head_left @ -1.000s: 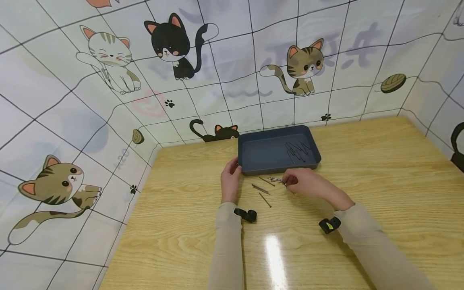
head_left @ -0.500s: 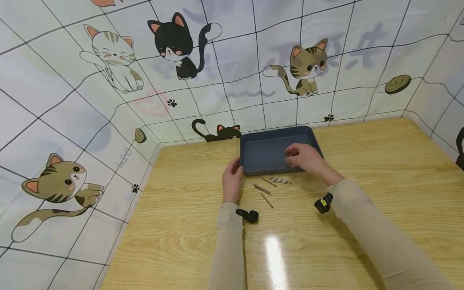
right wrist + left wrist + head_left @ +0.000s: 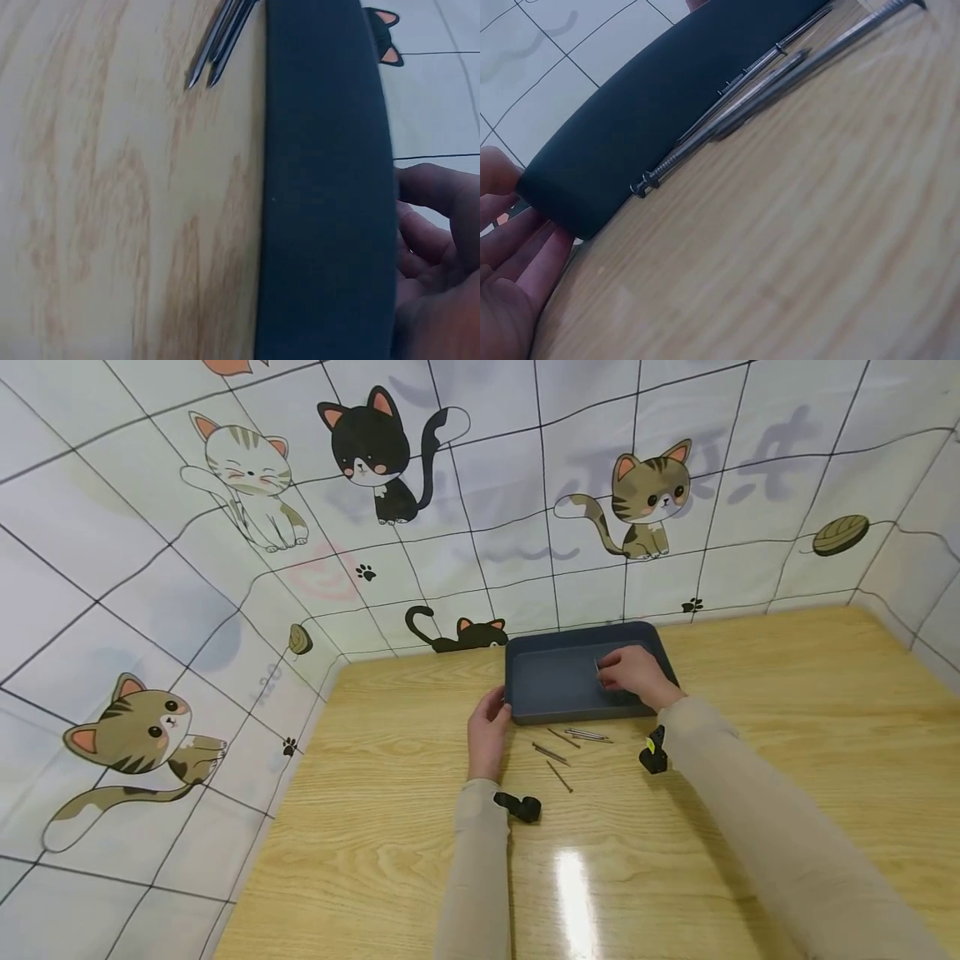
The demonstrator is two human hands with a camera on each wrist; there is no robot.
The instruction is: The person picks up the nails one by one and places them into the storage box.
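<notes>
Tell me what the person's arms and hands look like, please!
The left sleeve and right sleeve are long and beige. The left hand and right hand wear no gloves. Each wrist has a black gadget: left gadget, right gadget with a yellow patch.

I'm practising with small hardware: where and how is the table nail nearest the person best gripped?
Probably mid-shank, pinching across it from above: this nail is thin and straight, lies flat on the table, and sits apart from the other nails, leaving both long sides free.
</notes>
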